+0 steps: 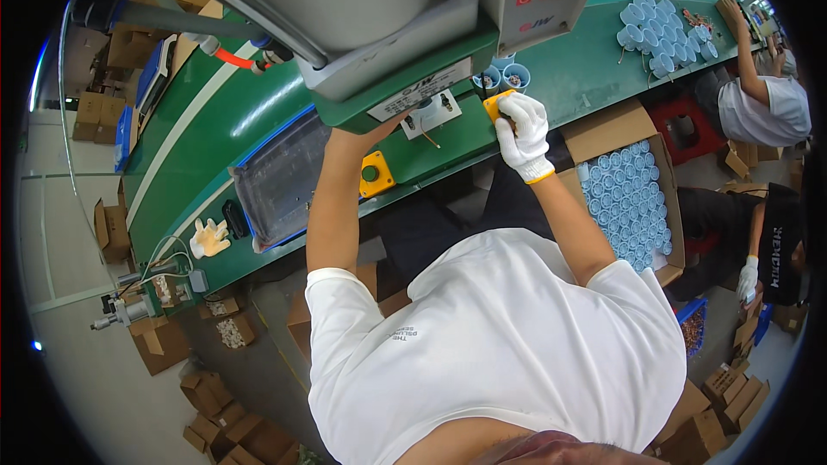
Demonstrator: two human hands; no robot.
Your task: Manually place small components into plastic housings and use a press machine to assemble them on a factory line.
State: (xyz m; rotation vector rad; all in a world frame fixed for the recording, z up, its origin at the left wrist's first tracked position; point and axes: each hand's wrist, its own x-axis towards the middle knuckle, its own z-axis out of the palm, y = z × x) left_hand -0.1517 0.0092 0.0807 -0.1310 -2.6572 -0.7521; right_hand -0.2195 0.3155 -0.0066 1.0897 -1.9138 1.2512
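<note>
My left hand (370, 139) is bare and reaches under the green-edged head of a grey press (405, 60), which hides its fingers. Close to it, a light metal fixture plate (433, 114) carries a pale blue part and dark fittings. My right hand (523, 133), in a white knitted glove, is closed over a yellow button box (494, 105) at the bench edge, its fingers curled. Just beyond stand light blue cups (516, 77) with small parts inside. Nearer my left forearm is a second yellow box with a green button (370, 174).
A dark, blue-edged tray (284, 174) and a loose glove (209, 238) lie on the green bench (215, 142) to the left. An open carton (676, 232) of light blue cups stands at right. More cups (659, 34) are piled farther along. Co-workers (762, 103) sit at the right.
</note>
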